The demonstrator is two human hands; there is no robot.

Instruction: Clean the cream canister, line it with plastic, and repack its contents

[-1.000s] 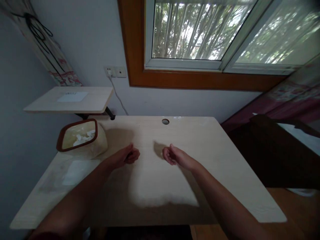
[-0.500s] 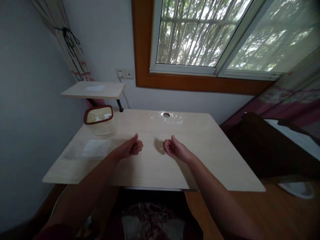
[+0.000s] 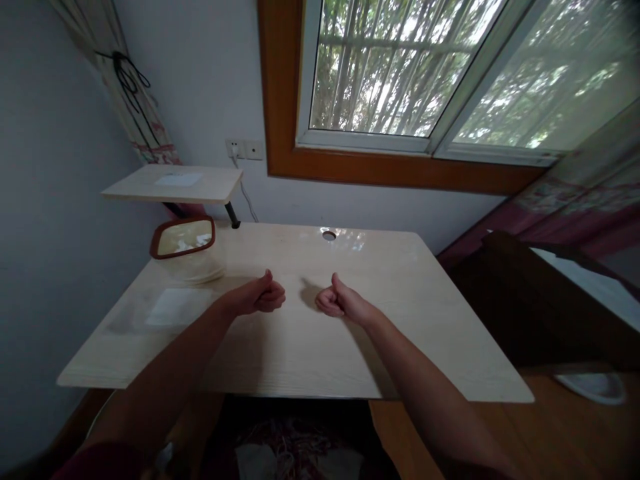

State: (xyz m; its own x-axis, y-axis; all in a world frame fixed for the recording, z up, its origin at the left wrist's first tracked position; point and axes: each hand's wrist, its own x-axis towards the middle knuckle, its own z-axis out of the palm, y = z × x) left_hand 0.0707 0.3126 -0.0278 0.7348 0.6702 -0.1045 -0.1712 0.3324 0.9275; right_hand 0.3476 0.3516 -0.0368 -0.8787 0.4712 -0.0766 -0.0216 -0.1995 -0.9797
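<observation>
Over the middle of the pale desk (image 3: pixel 310 360), both my hands are curled into fists with the thumbs up. My left hand (image 3: pixel 263 295) is closed, and no object shows in it. A short gap away, my right hand (image 3: pixel 343 300) is closed in the same way, with nothing visible in its fingers. The knuckles of the two fists face each other. Left of my left hand stands a cream bin (image 3: pixel 193 265) with a brown-red rim.
A small raised shelf (image 3: pixel 220 187) on dark legs stands at the back left, with a white paper (image 3: pixel 179 179) on it. A cable hole (image 3: pixel 329 235) pierces the desk's rear. Behind are a wall socket (image 3: pixel 244 149) and a window (image 3: pixel 375 80). Dark furniture (image 3: pixel 500 293) stands at right.
My right fist has come slightly left, closer to my left fist. The whole view has shifted a little, with the desk edge now lower. Both hands remain closed.
</observation>
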